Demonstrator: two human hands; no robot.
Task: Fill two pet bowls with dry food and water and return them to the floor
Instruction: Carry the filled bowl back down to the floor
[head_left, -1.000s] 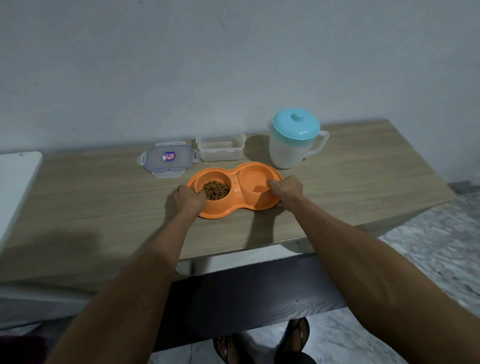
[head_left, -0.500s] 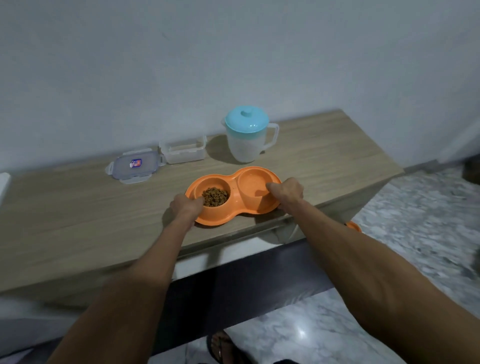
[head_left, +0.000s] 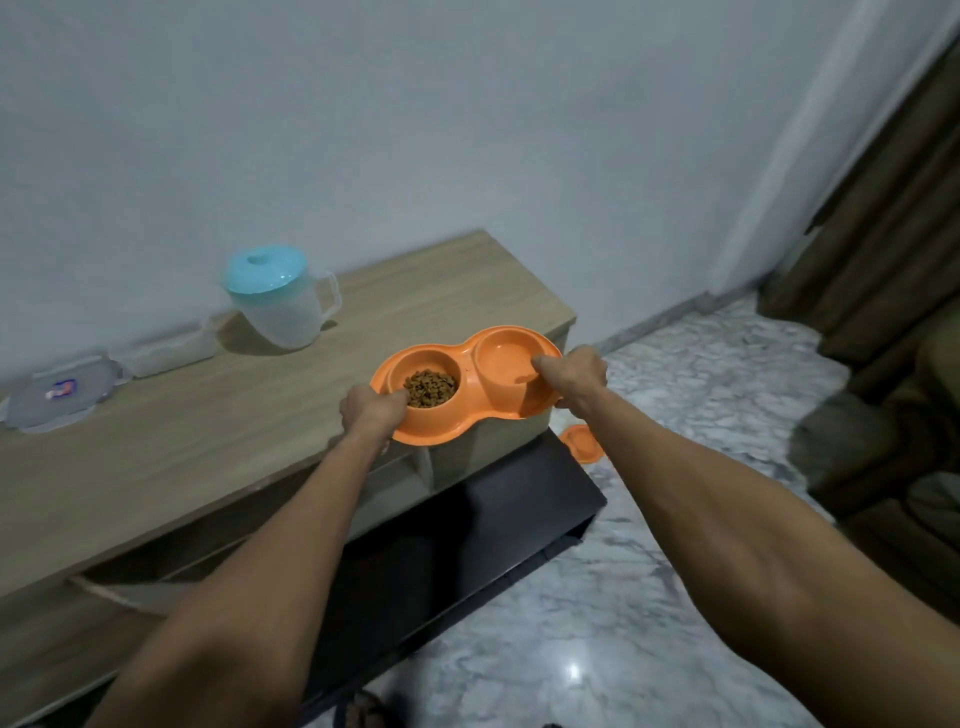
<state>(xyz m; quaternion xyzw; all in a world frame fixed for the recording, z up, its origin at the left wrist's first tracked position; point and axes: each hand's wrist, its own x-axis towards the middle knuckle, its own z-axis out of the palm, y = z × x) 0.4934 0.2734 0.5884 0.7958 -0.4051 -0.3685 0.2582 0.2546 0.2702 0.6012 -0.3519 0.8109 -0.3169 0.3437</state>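
Both hands, left hand (head_left: 371, 410) and right hand (head_left: 574, 370), grip opposite ends of the orange double bowl (head_left: 470, 382).

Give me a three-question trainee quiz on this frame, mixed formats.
1. True or false: both the left hand and the right hand grip the orange plastic double pet bowl.
2. Which compartment holds the brown dry kibble? A) the one by the left hand B) the one by the right hand
3. Fill in: the translucent pitcher with the blue lid stands on the ___ .

Key
1. True
2. A
3. light wooden tabletop
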